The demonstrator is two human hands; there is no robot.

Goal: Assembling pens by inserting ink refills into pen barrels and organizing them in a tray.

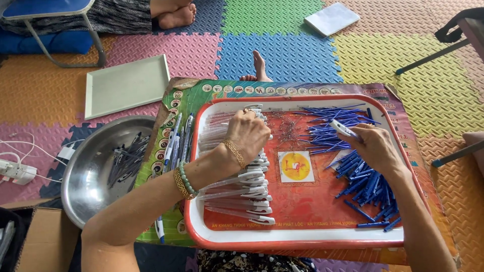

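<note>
My left hand (247, 133) reaches into the red tray (302, 241) and rests on a row of white pen barrels (242, 194) stacked along the tray's left side, fingers curled down onto them. Gold and green bracelets ring that wrist. My right hand (368, 146) hovers over the tray's right side, pinching a white pen part with blue trim (343, 128) between fingers and thumb. Thin blue refills (327, 128) lie in a loose pile under it, and short blue pen pieces (370, 189) are heaped nearer the right rim. Tiny springs (287, 130) are scattered mid-tray.
A round metal basin (88, 171) with dark pen parts sits at left. Several finished pens (176, 143) lie between basin and tray. A white square tray (126, 85) rests behind. A person's bare foot (258, 65) is beyond the tray. Cables and a plug (20, 168) lie far left.
</note>
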